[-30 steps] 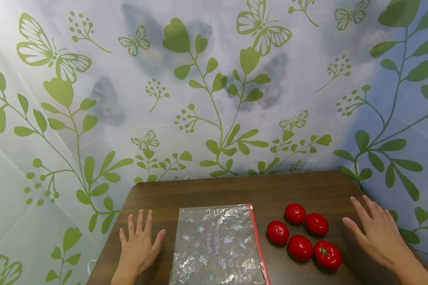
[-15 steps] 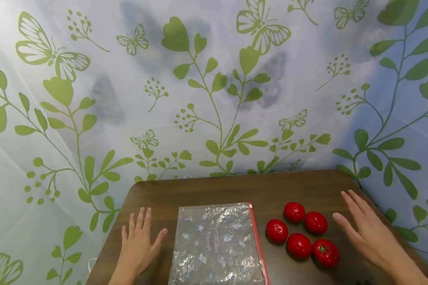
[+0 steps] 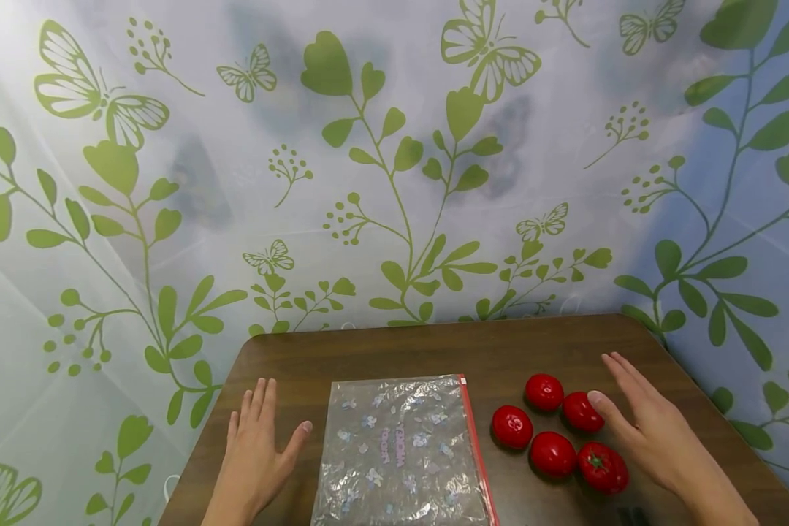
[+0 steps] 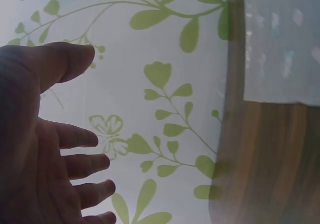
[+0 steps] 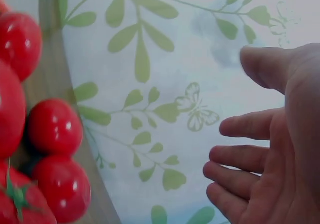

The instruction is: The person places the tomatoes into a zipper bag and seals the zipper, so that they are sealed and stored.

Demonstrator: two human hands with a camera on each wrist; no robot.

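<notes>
Left hand [image 3: 253, 454], right hand [image 3: 657, 435]: empty, fingers extended
Tomatoes [image 3: 553, 454]: near right hand, likely for reach
Bag [image 3: 404, 453]: between hands, perhaps serving both

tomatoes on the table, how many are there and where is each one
5, right of the plastic bag: rear tomato, left tomato, front-middle tomato, front-right tomato with a green stem, back-right tomato partly behind the right hand. None seems fully hidden.

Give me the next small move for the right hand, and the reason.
I'd probably bring the right hand around the tomato with the green calyx: the hand holds nothing, and that tomato lies just to its left, closer than the clear plastic bag.
</notes>
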